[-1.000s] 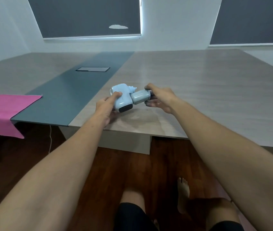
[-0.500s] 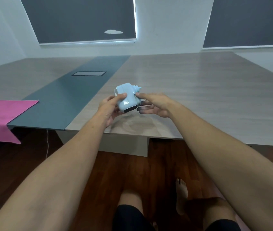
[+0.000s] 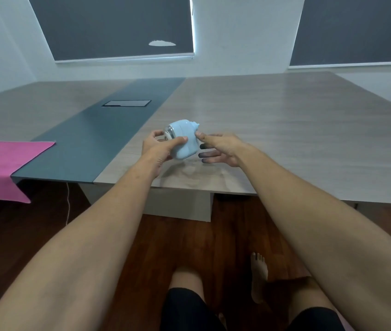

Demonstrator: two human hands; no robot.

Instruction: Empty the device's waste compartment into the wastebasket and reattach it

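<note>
A small pale blue device [image 3: 183,139] is held just above the near part of the wooden table [image 3: 285,130]. My left hand [image 3: 159,146] grips its left side, thumb across the front and fingers near a clear rounded part at its left end. My right hand [image 3: 220,148] is beside it on the right, index fingertip touching the device's upper right edge, the other fingers spread and dark at the tips. No separate waste compartment shows, and no wastebasket is in view.
A dark grey strip [image 3: 98,142] runs down the table with a flush cable hatch [image 3: 127,103]. A pink cloth [image 3: 5,163] hangs over a side table at the left. Below are wooden floor, my legs and a bare foot [image 3: 259,275].
One second ago my right hand held a grey cylindrical part against the device's right side. That part is now out of sight, the device has turned, and my right fingers have spread.
</note>
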